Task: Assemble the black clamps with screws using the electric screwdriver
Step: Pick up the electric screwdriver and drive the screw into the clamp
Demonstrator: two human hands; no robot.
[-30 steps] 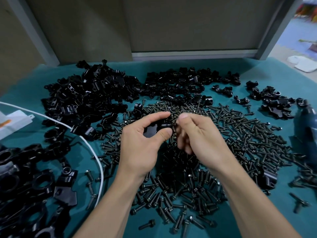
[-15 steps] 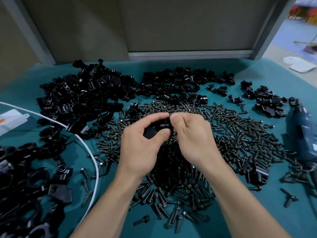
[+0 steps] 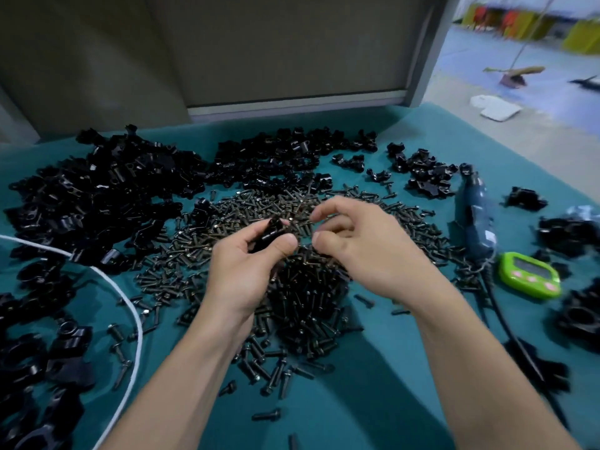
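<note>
**A:** Which step is this?

**B:** Fitting a screw to a clamp, I'd judge. The left hand [image 3: 246,271] pinches one black clamp [image 3: 271,232] between thumb and fingertips, at centre frame, just above the heap of screws [image 3: 302,306].

**A:** And the right hand [image 3: 367,254]?

**B:** Just beside the clamp, not touching it. Its fingers are loosely curled, thumb and forefinger apart, with no screw visible between them.

**A:** Is a screw seated already?

**B:** Too blurred to tell. If so, the next move calls for the electric screwdriver [image 3: 477,216], which lies untouched at the right of the frame, well apart from both hands, near a green timer [image 3: 529,277].
</note>
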